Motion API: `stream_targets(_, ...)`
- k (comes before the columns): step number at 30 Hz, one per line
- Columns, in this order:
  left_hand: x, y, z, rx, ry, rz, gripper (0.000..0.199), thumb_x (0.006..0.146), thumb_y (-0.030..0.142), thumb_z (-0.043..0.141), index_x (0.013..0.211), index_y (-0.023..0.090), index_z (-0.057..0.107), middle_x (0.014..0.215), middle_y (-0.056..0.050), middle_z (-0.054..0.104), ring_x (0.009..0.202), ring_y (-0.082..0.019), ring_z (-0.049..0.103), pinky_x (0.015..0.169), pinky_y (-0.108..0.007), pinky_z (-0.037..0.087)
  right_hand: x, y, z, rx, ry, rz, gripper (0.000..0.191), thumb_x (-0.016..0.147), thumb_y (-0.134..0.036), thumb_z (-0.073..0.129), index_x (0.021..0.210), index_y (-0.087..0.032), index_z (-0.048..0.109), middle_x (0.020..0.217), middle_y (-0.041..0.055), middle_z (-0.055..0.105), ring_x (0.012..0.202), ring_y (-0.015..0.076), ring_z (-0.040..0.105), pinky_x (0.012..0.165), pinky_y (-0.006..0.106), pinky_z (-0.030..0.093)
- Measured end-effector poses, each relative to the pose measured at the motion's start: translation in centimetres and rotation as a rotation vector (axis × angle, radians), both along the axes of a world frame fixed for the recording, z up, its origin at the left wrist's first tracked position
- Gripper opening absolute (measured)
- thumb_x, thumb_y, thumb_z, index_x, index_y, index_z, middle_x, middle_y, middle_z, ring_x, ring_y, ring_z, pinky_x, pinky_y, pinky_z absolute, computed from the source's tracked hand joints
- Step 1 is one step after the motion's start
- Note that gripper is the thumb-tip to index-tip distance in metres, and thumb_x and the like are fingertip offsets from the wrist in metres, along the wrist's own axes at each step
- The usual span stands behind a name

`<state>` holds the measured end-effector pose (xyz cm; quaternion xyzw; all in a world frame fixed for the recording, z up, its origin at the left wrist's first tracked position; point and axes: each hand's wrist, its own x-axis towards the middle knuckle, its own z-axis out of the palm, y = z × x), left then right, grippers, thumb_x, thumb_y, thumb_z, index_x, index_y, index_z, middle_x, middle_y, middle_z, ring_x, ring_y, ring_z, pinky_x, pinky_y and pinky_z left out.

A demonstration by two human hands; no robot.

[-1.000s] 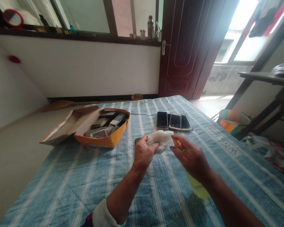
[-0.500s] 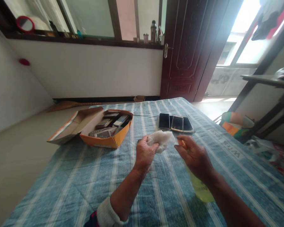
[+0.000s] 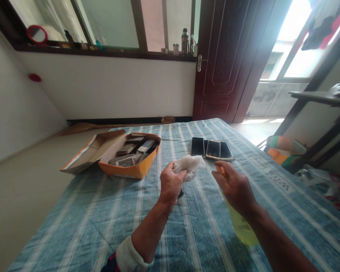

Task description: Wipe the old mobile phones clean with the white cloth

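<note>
My left hand (image 3: 171, 185) is closed on a crumpled white tissue (image 3: 190, 166), thumb on top. A small dark end of some object (image 3: 181, 192) shows below that hand; its kind is hidden. Right of the tissue, my right hand (image 3: 236, 187) is curled around the top of a spray bottle with yellow-green liquid (image 3: 243, 228). An orange part of the bottle's head shows between the fingers, pointed toward the tissue; the hand hides the rest. Beyond both hands lie a black-screened phone (image 3: 197, 146), a gold-edged phone (image 3: 213, 149) and another flat dark device (image 3: 226, 150), partly overlapping.
An open orange cardboard box (image 3: 147, 166) holding several old phones stands at the left, its lid (image 3: 93, 151) folded out. Everything rests on a blue striped cloth (image 3: 116, 219). A dark red door (image 3: 218, 75) and windowsill (image 3: 110, 54) are behind; bags (image 3: 323, 185) sit at the right.
My left hand and the tissue have shifted slightly left, away from my right hand, and the dark object now shows below the left hand. The view has shifted a little.
</note>
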<state>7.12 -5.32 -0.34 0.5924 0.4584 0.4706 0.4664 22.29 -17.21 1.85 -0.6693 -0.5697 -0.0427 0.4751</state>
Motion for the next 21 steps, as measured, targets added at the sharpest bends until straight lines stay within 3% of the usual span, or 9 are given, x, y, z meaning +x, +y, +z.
stream_targets(6,0.1,-0.3,0.3,-0.015,-0.005,-0.018,0.025,0.061,0.022,0.067,0.085,0.016,0.066,0.074,0.0,0.065,0.067,-0.015,0.058,0.062,-0.025,0.047,0.2,0.0,-0.3,0.046,-0.025,-0.038,0.034,0.091,-0.034,0.052,0.117,-0.016,0.062,0.095,0.008,0.073,0.079,0.0214,0.07,0.074,0.031,0.055)
stream_targets(17,0.3,-0.8,0.5,-0.059,-0.033,-0.06,0.025,0.06,0.019,0.068,0.085,0.015,0.066,0.073,0.001,0.066,0.065,-0.014,0.058,0.06,-0.023,0.046,0.2,-0.6,0.1,0.077,-0.004,-0.063,0.027,0.089,-0.036,0.054,0.107,-0.019,0.065,0.09,0.0056,0.073,0.076,0.0194,0.07,0.067,0.027,0.055)
stream_targets(21,0.3,-0.5,0.3,-0.075,-0.034,-0.061,0.026,0.059,0.021,0.069,0.084,0.015,0.067,0.071,0.001,0.067,0.065,-0.014,0.059,0.059,-0.023,0.047,2.0,-1.7,0.0,0.131,0.049,-0.219,0.037,0.088,-0.042,0.056,0.116,-0.019,0.063,0.09,0.0066,0.072,0.077,0.0202,0.069,0.069,0.03,0.055)
